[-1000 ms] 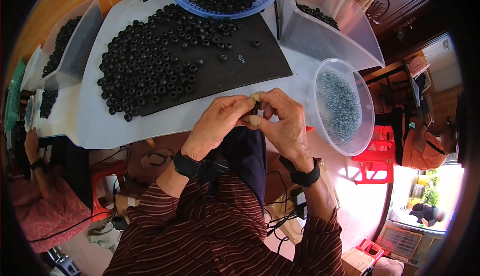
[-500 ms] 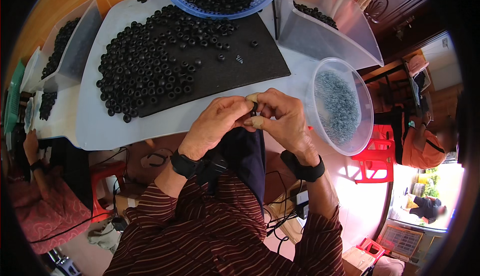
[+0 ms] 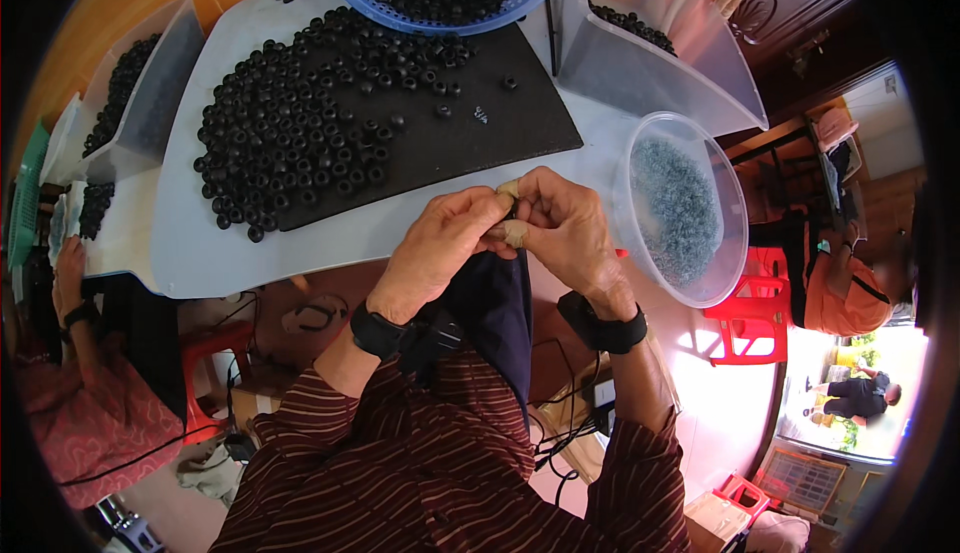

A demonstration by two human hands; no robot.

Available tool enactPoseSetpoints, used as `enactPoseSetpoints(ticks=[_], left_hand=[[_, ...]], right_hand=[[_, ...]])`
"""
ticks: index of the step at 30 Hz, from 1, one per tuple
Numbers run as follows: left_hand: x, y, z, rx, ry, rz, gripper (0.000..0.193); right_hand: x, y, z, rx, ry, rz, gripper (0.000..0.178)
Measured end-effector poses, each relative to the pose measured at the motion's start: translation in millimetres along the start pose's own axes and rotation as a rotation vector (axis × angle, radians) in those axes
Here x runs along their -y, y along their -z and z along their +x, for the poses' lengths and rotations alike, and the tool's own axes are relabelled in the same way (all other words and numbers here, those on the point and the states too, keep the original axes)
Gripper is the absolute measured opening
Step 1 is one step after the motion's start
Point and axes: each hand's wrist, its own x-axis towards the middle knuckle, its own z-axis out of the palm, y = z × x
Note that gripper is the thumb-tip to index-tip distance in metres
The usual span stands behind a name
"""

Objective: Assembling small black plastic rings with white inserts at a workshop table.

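My left hand point(image 3: 440, 248) and my right hand point(image 3: 572, 238) meet in front of the table's near edge. Between their pinched fingertips is a small black ring-shaped part point(image 3: 511, 205), mostly covered by the fingers. Tan tape wraps the thumb and a fingertip of my right hand. Beyond my hands, a heap of black round parts with holes point(image 3: 290, 128) spreads over a black mat point(image 3: 510, 118). A few small metal springs point(image 3: 481, 115) lie on the mat. To the right stands a clear round tub point(image 3: 735, 263) holding many tiny grey-blue pieces, probably springs point(image 3: 675, 213).
A blue basket point(image 3: 440, 29) of black parts stands at the far edge. Clear bins point(image 3: 655, 83) with black parts flank the white table point(image 3: 200, 263). At left, a co-worker's hand point(image 3: 70, 268) rests by another work surface. Red stools point(image 3: 750, 323) stand on the floor.
My right fingers have closed further round the black ring-shaped part, so less of it shows. Both hands have shifted slightly. The co-worker's hand at left has moved up a little.
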Motion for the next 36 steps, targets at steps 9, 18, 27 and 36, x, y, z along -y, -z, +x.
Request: enactPoseSetpoints(ticks=[9,18,27,36], left_hand=[[5,-3,-5,-0.067,-0.167,-0.072,0.031],[14,-19,4,-0.227,-0.460,0.416,0.052],[17,-36,19,-0.180,-0.334,0.491,0.066],[6,-40,22,-0.211,-0.286,0.450,0.056]], right_hand=[[-34,-13,-1,-0.072,0.094,0.285,0.024],[-28,-7,1,-0.078,0.078,0.453,0.015],[-34,-15,4,-0.088,0.056,0.678,0.009],[-32,-21,8,-0.226,0.103,0.610,0.011]])
